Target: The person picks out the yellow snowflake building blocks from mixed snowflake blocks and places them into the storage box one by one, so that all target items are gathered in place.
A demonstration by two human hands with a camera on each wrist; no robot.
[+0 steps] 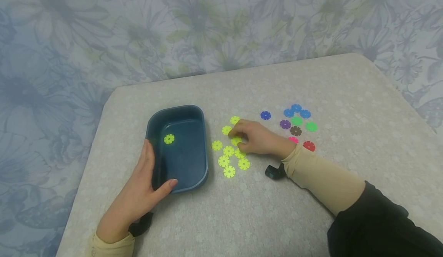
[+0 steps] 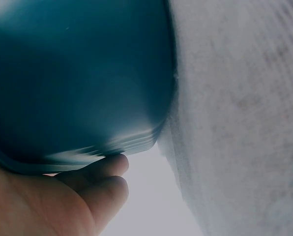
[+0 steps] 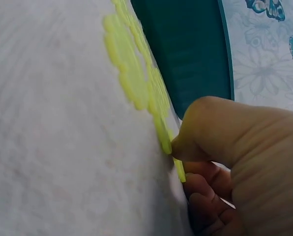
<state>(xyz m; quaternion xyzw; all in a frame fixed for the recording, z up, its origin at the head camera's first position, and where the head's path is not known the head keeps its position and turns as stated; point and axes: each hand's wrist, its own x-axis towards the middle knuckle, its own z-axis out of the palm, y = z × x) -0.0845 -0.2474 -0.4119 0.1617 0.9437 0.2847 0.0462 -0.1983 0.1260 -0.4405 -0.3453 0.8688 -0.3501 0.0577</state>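
Key relation: the yellow discs lie flat on the counter between the blue tub and the right hand, so tub is to the left of the pile, just beside it. Right hand is the nearer one, reaching in from the right over the pile's far part; fingers bent, thumb and index narrowly apart at a disc, can't tell if it's pinched yet. Left hand holds the tub at its near-left corner, fingers along the left side, thumb over the near rim. Tub's long axis runs away from the person; open top up, one lone yellow disc inside. Discs are round, no long axis. Mixed-colour discs sit farther right, beyond the right forearm, well apart from the tub.
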